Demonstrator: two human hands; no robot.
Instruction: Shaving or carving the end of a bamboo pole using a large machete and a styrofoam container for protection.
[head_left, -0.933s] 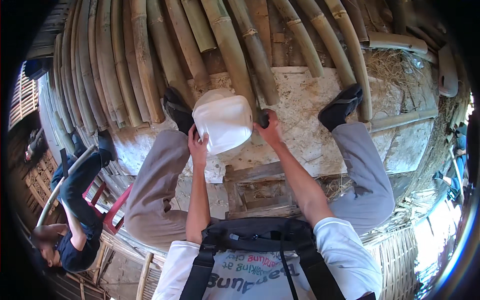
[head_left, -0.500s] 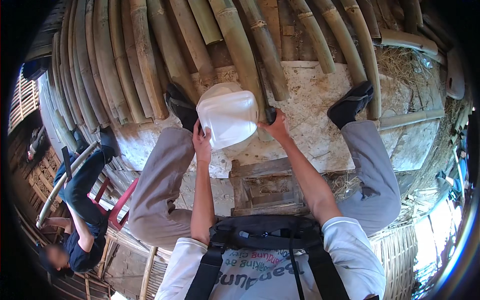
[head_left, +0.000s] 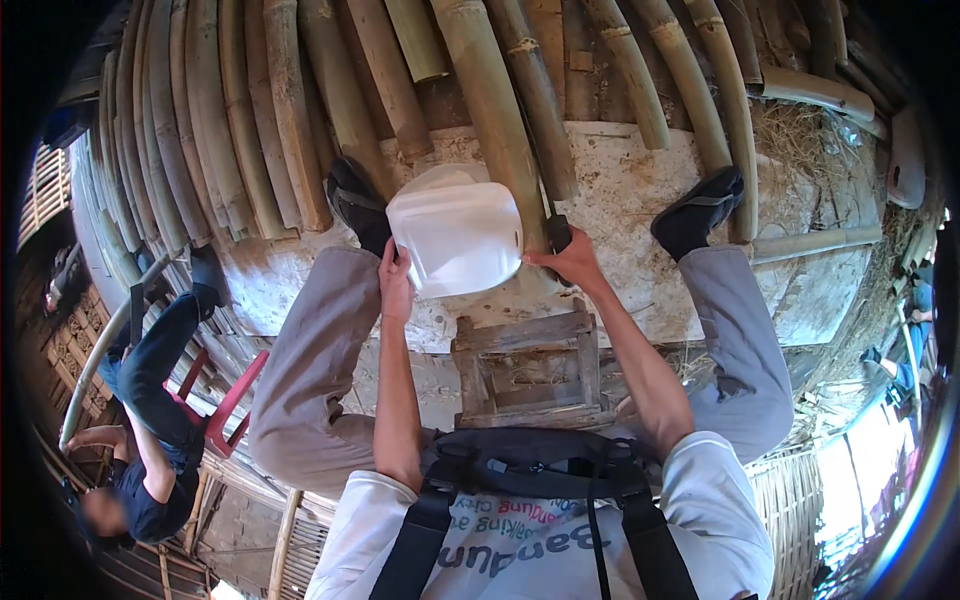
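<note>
A translucent white plastic container with rounded corners sits tilted between my feet, its broad pale face turned up toward me. My left hand grips its left edge, the thumb on the near face. In my right hand is a black-handled knife; its thin blade points away from me, beside a bamboo pole. A fingertip of that same hand touches the container's right corner, by a small dark slot. The container's underside is hidden.
Bamboo poles lie in a row along the far side, over a pale stained board. A low wooden stool stands close before me. At left, a person sits near a red chair, holding a curved pole.
The container has turned slightly, its face flatter toward me. My right hand and the knife have shifted a little to the right, and more of the blade shows.
</note>
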